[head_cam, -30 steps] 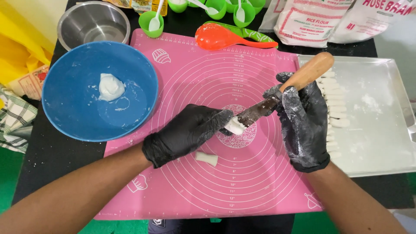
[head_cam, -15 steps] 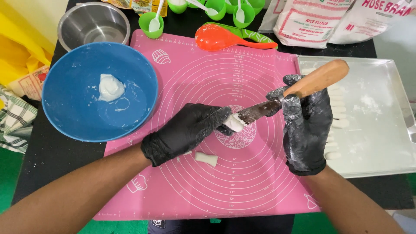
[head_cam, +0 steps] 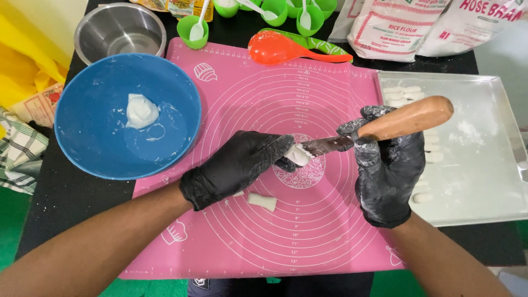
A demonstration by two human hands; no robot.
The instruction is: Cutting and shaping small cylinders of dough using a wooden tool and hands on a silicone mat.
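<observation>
My left hand (head_cam: 236,168), in a black glove, pinches a small white dough piece (head_cam: 298,155) over the middle of the pink silicone mat (head_cam: 308,231). My right hand (head_cam: 388,170), gloved and dusted with flour, grips a wooden-handled knife (head_cam: 385,125) whose blade tip touches that dough piece. A second cut dough piece (head_cam: 262,202) lies on the mat just below my left hand.
A blue bowl (head_cam: 99,148) with a lump of dough (head_cam: 140,110) sits at the left. A metal tray (head_cam: 484,181) holding several small dough pieces is at the right. Behind the mat are a steel bowl (head_cam: 118,33), green cups (head_cam: 192,28), an orange spoon (head_cam: 286,48) and flour bags (head_cam: 396,27).
My right hand has shifted right and tilted the knife handle flatter. My left hand has kept the dough piece at the blade tip and lifted it slightly.
</observation>
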